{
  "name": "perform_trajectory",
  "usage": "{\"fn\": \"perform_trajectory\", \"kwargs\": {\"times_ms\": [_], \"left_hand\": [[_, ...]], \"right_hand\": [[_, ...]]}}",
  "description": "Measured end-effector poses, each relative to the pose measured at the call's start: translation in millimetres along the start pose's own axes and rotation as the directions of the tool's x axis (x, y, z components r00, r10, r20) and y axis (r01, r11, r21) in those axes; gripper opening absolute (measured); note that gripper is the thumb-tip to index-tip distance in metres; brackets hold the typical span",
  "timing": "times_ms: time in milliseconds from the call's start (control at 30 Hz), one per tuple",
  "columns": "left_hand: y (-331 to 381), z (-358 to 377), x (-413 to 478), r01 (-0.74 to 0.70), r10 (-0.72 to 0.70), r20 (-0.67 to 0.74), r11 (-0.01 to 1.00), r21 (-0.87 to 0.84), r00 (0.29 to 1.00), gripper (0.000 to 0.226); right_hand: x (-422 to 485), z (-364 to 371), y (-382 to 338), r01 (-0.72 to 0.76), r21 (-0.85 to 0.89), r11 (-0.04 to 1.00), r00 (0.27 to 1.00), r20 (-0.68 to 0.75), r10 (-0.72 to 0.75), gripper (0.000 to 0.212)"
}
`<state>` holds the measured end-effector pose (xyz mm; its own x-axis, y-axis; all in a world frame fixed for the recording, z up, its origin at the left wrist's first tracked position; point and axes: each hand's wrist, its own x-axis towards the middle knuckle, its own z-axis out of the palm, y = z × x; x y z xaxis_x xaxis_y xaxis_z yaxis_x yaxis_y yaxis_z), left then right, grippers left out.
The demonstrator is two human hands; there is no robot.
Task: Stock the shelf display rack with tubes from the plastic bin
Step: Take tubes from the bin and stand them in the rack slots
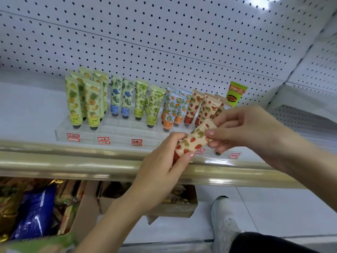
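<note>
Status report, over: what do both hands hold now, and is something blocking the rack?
Left grip holds strawberry tube at lower end. Right grip pinches its upper end. Tube in front of rack, not yet placed. Nothing blocking seen.

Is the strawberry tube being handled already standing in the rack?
No, the left hand and right hand hold the tube before the rack.

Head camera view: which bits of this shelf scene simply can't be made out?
Red labels on the clear rack: print too small and blurred in the head view.
Strawberry tube: its lower end is covered by the left hand, head view.
Rack's right end: hidden behind the right hand, head view.
Packets below the shelf: blurred and cut off by the left edge, head view.
</note>
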<state>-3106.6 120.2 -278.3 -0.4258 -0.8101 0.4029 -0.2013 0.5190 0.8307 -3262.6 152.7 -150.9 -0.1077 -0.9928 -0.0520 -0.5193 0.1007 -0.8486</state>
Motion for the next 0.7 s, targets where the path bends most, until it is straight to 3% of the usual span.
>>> {"fn": "perform_trajectory", "kwargs": {"times_ms": [133, 233, 333, 500, 700], "left_hand": [[-2, 6, 1, -0.072, 0.089, -0.076, 0.976, 0.205, 0.993, 0.024], [-9, 1, 7, -0.101, 0.165, -0.139, 0.918, 0.382, 0.976, 0.035], [-18, -6, 9, -0.075, 0.166, -0.127, 0.845, 0.529, 0.978, 0.044], [-29, -7, 9, -0.05, 0.096, -0.032, 0.748, 0.662, 0.995, 0.058], [-33, -2, 12, -0.04, 0.141, -0.086, 0.711, 0.702, 0.986, 0.052]], "right_hand": [[-1, -15, -7, 0.107, -0.125, 0.986, 0.994, -0.002, -0.108, 0.012], [11, -33, -19, 0.228, -0.365, 0.903, 0.959, -0.076, -0.273, 0.008], [31, -44, -28, 0.266, -0.484, 0.834, 0.924, -0.119, -0.364, 0.011], [72, -38, -25, 0.208, -0.634, 0.745, 0.921, -0.128, -0.367, 0.01], [100, -25, -14, 0.169, -0.681, 0.712, 0.941, -0.103, -0.321, 0.011]]}}
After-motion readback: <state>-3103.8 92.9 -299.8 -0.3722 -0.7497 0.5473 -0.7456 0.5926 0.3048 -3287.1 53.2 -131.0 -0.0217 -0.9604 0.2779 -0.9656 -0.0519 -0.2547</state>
